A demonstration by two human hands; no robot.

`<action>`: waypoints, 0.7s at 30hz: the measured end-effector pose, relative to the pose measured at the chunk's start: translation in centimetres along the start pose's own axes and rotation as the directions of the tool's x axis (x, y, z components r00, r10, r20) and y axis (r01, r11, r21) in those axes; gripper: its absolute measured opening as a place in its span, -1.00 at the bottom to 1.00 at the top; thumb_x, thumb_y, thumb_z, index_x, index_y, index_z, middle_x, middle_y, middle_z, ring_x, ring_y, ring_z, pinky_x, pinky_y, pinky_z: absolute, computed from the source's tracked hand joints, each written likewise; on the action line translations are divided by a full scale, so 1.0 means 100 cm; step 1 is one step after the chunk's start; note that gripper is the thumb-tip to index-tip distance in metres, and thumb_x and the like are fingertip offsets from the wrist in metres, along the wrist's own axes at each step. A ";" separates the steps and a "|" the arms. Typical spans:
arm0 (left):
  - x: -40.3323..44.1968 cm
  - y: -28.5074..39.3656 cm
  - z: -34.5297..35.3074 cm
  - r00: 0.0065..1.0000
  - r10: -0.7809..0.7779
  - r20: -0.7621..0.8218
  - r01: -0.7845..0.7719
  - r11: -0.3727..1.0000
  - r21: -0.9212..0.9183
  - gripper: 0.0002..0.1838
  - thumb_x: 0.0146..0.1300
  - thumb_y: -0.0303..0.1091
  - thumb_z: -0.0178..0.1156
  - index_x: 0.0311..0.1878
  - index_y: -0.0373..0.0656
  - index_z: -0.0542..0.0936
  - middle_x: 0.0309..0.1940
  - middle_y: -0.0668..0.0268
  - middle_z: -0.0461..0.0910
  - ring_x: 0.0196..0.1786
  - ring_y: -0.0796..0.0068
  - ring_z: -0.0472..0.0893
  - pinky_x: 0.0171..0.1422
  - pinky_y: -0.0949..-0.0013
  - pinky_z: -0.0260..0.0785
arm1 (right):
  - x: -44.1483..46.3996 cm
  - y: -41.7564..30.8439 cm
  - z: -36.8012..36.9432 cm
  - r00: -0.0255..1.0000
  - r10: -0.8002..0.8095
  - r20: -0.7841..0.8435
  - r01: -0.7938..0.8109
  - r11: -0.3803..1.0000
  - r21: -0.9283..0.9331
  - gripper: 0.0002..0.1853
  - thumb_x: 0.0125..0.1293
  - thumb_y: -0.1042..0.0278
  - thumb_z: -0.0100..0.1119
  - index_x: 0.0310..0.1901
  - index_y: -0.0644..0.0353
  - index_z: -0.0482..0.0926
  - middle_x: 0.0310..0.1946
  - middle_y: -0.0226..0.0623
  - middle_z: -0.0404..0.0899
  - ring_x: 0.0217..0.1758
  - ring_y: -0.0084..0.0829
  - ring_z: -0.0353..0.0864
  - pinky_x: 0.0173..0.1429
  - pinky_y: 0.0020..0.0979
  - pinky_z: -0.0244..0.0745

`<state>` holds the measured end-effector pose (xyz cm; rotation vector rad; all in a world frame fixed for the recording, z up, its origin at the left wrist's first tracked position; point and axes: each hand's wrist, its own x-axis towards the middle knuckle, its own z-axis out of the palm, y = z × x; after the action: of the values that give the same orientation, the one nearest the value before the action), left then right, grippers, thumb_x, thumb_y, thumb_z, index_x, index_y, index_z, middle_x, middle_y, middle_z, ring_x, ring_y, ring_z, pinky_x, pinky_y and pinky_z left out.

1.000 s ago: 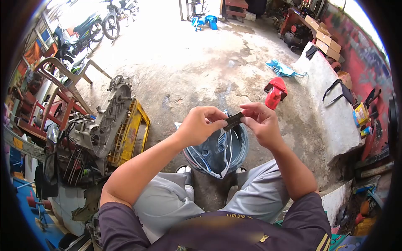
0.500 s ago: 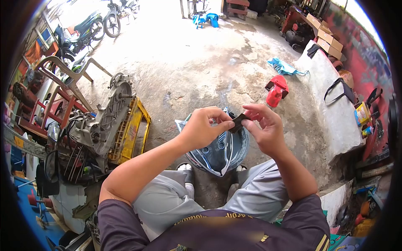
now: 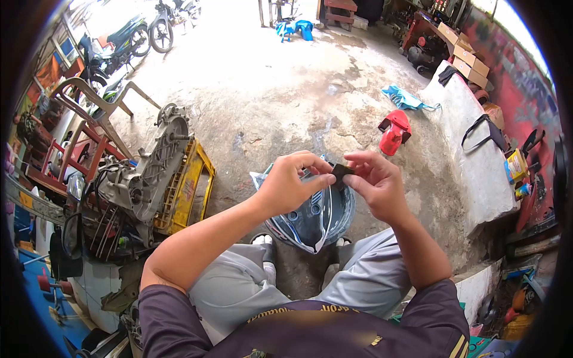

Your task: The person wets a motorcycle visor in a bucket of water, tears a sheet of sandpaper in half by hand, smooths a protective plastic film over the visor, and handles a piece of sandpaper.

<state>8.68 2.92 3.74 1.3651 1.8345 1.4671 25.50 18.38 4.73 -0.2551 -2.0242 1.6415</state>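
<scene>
Both hands meet above a grey-blue basin [image 3: 349,210] on the floor between my feet. My left hand [image 3: 292,182] is closed, thumb and fingers pinching the left side of a small dark flat piece [image 3: 340,172]. On its right side, the thumb and fingers of my right hand [image 3: 376,182] grip the same piece, with some fingers curled above it. A dark, glossy panel with white and blue stripes [image 3: 309,218] lies in the basin, partly hidden by my left hand.
Left of the basin stand a yellow crate [image 3: 190,191] and a grey metal engine casing [image 3: 158,161]. A red part [image 3: 394,132] and a light blue cloth [image 3: 406,98] lie on the floor ahead. A whitish ledge [image 3: 468,143] runs along the right.
The dark piece has been turned between my fingers and now looks shorter and more tilted. Both hands have shifted slightly, still holding it.
</scene>
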 end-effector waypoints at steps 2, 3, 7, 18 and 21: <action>0.000 0.001 -0.002 1.000 -0.017 0.011 0.016 1.000 0.017 -0.75 0.27 -0.23 0.47 -0.12 -0.21 0.79 -0.28 0.21 0.78 -0.20 0.45 0.68 0.08 0.30 0.45 | -0.001 -0.004 0.000 0.993 0.081 0.081 -0.086 0.995 0.058 -0.56 0.31 0.72 0.30 0.22 0.25 0.62 -0.10 -0.40 0.56 -0.03 -0.59 0.63 0.14 -0.47 0.55; 0.000 0.003 -0.003 1.000 -0.017 0.010 0.017 1.000 0.017 -0.75 0.27 -0.23 0.47 -0.12 -0.21 0.79 -0.28 0.21 0.78 -0.20 0.45 0.68 0.08 0.30 0.45 | -0.001 -0.004 0.000 0.993 0.081 0.083 -0.086 0.995 0.057 -0.56 0.31 0.72 0.30 0.22 0.25 0.62 -0.10 -0.40 0.56 -0.03 -0.59 0.63 0.14 -0.47 0.55; -0.001 0.006 -0.004 0.997 -0.057 0.058 0.057 0.998 0.001 -0.78 0.29 -0.26 0.47 -0.12 -0.19 0.80 -0.25 0.37 0.79 -0.14 0.59 0.63 0.12 0.37 0.39 | -0.001 -0.004 0.004 0.998 0.048 0.042 -0.050 0.997 0.064 -0.53 0.31 0.71 0.31 0.25 0.24 0.60 -0.11 -0.41 0.55 -0.02 -0.59 0.63 0.13 -0.48 0.55; -0.003 0.009 -0.005 0.999 -0.038 -0.019 0.037 0.999 -0.039 -0.81 0.29 -0.31 0.47 -0.14 -0.22 0.78 -0.28 0.38 0.77 -0.12 0.62 0.65 0.13 0.39 0.43 | 0.004 -0.003 -0.002 0.971 0.237 0.043 -0.241 0.958 0.157 -0.74 0.42 0.52 0.32 0.11 0.31 0.67 -0.16 -0.34 0.73 -0.09 -0.58 0.68 0.04 -0.48 0.58; -0.003 0.010 -0.005 0.999 -0.035 -0.005 0.035 0.999 -0.022 -0.81 0.31 -0.31 0.46 -0.13 -0.22 0.77 -0.26 0.39 0.77 -0.10 0.63 0.65 0.14 0.39 0.43 | 0.003 -0.002 0.001 0.981 0.195 0.022 -0.196 0.965 0.176 -0.80 0.43 0.54 0.31 0.05 0.32 0.70 -0.21 -0.35 0.74 -0.12 -0.60 0.69 0.02 -0.51 0.57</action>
<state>8.82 2.32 4.74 1.3127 1.8311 1.4709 25.28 18.39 4.97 -0.3971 -1.8913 1.9318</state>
